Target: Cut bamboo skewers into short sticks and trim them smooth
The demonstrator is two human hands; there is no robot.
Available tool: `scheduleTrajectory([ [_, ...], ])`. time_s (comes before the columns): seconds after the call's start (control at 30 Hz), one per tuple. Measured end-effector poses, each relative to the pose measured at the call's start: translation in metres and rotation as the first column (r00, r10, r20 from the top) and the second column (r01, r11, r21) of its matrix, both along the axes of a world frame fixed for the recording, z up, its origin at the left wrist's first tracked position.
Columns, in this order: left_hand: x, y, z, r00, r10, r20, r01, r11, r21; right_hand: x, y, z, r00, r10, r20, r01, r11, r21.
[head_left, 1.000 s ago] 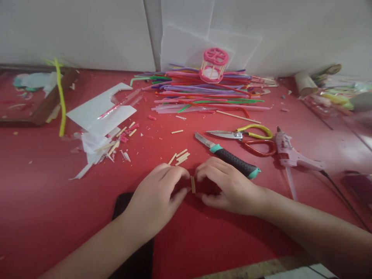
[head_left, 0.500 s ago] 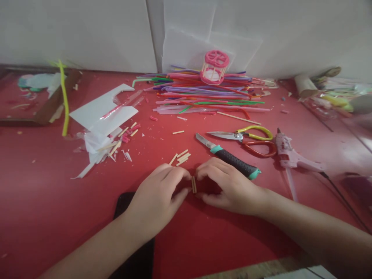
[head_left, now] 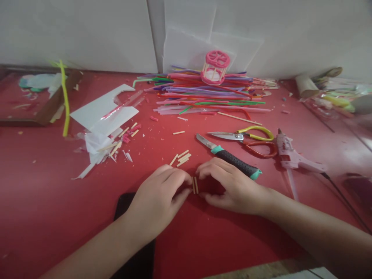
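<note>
Two short wooden sticks stand side by side between my hands, a narrow gap between them. My left hand (head_left: 162, 197) has its thumb and forefinger closed at the ends of the left wooden stick (head_left: 193, 185). Close to the right wooden stick (head_left: 196, 185), my right hand (head_left: 228, 188) is curved, with thumb and forefinger apart and nothing seen between them. Just beyond my hands lie several cut sticks (head_left: 183, 158). A utility knife (head_left: 235, 161) with a black and teal handle rests past my right hand.
Scissors (head_left: 241, 136) and a pink glue gun (head_left: 290, 153) lie to the right. Coloured pipe cleaners (head_left: 203, 93) are piled at the back, a pink round cage-like model (head_left: 215, 68) on them. Paper scraps (head_left: 95, 145) lie left; a black phone-like slab (head_left: 136, 255) is under my left forearm.
The two sticks are slightly farther apart. My right fingertips have drawn a little to the right, away from the sticks. The left hand has barely moved.
</note>
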State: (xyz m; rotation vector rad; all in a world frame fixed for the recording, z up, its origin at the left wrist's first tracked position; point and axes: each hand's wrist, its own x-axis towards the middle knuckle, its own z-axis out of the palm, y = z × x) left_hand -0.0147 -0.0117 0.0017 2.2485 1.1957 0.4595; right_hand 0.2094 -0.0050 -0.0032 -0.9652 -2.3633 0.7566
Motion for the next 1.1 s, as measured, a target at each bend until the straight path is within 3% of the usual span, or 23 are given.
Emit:
scheduleTrajectory([
  [0.23,-0.0016,-0.0024,-0.0018,0.999,0.044,-0.02,-0.044,0.999,-0.015,-0.0007,0.0,-0.002,1.0,-0.003,-0.009,0.003,1.0,0.0],
  [1.1,-0.0001,-0.0025,-0.0002,0.999,0.027,-0.04,-0.028,0.999,-0.028,0.0003,-0.0001,0.001,1.0,0.0,0.003,0.0,1.0,-0.028],
])
